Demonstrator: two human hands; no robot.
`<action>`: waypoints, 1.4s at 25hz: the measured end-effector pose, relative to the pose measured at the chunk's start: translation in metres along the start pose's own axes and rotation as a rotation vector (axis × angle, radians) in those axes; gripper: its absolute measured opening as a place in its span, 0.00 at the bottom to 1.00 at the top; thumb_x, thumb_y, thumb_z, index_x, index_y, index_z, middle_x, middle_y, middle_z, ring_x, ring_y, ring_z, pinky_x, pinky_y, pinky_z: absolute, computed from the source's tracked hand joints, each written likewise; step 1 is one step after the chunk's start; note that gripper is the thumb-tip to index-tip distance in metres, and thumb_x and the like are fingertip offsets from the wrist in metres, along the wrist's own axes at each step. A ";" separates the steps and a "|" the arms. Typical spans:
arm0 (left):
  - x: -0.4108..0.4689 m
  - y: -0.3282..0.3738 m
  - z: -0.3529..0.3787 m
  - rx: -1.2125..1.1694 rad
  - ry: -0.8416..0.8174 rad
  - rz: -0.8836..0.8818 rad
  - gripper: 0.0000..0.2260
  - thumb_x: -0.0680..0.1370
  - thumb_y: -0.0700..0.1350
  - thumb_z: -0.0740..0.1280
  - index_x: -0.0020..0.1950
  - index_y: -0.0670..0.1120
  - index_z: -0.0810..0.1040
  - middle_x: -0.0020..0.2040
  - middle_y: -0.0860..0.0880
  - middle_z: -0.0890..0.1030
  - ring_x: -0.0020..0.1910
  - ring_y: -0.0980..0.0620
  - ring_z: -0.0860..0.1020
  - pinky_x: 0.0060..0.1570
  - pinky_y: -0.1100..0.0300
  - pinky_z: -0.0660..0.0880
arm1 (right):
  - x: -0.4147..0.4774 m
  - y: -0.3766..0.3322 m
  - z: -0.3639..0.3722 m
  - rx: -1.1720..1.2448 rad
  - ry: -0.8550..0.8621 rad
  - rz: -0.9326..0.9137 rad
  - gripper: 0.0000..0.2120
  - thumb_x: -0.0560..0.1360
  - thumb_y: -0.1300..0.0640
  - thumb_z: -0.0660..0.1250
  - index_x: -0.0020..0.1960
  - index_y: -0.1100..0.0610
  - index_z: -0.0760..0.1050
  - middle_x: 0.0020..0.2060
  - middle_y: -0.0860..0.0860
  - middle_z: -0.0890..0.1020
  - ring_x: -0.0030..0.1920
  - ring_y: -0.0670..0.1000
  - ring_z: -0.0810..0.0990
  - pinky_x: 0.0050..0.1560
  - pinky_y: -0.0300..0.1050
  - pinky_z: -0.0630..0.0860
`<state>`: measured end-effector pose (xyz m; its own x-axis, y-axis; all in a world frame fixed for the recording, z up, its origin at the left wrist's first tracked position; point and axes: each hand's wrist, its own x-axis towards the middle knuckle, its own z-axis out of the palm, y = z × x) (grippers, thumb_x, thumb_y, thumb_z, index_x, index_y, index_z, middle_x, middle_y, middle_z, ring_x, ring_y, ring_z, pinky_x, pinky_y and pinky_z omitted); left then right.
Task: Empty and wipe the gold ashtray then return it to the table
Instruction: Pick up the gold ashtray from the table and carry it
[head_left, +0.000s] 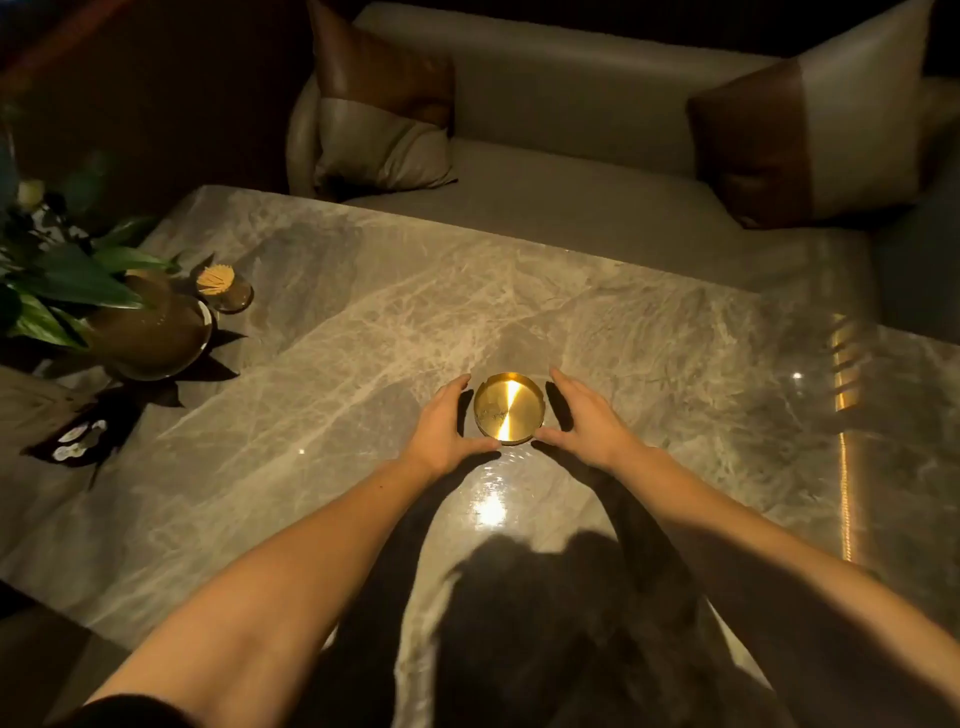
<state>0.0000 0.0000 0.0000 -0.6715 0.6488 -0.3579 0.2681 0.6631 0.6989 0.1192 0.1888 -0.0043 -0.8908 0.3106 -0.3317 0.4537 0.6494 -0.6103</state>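
Plant in brown vase (150, 332) far left, toothpick holder (223, 288) beside it, sofa w/ two cushions (382, 104) (brown-and-grey)

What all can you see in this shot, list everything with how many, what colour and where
ashtray: one, gold, round, on the table between the hands
table: one, grey-beige marble, fills the middle of the view
toothpick holder: one, dark with pale sticks, far left of the table
vase: one, brown, left end of the table, beside the toothpick holder
plant: one, green leaves, in the vase
sofa: one, beige, behind the table
cushions: two, brown and beige, one at each end of the sofa
left hand: one, bare, open, against the ashtray's left side
right hand: one, bare, open, at the ashtray's right side
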 end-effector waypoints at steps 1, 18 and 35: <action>0.004 0.000 0.002 0.010 -0.003 -0.003 0.49 0.64 0.50 0.81 0.78 0.44 0.57 0.77 0.44 0.65 0.75 0.45 0.65 0.72 0.53 0.62 | 0.005 0.002 0.003 -0.007 -0.004 -0.010 0.47 0.71 0.48 0.75 0.79 0.57 0.50 0.77 0.57 0.60 0.77 0.56 0.59 0.75 0.49 0.58; 0.030 -0.017 0.014 0.019 -0.029 0.031 0.45 0.59 0.50 0.83 0.72 0.45 0.68 0.66 0.45 0.75 0.66 0.47 0.72 0.62 0.62 0.64 | 0.020 0.009 0.016 0.108 -0.047 -0.020 0.46 0.63 0.53 0.81 0.75 0.53 0.62 0.70 0.52 0.74 0.68 0.51 0.72 0.67 0.40 0.65; -0.009 0.055 0.017 -0.064 0.022 0.286 0.41 0.63 0.50 0.81 0.73 0.49 0.69 0.66 0.49 0.75 0.63 0.53 0.74 0.63 0.61 0.70 | -0.062 0.015 -0.042 0.266 0.211 -0.026 0.43 0.65 0.53 0.80 0.75 0.55 0.64 0.70 0.54 0.73 0.70 0.50 0.71 0.71 0.46 0.67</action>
<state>0.0323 0.0374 0.0310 -0.5903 0.7970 -0.1276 0.4049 0.4291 0.8074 0.1802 0.2079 0.0375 -0.8753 0.4512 -0.1739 0.3965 0.4640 -0.7921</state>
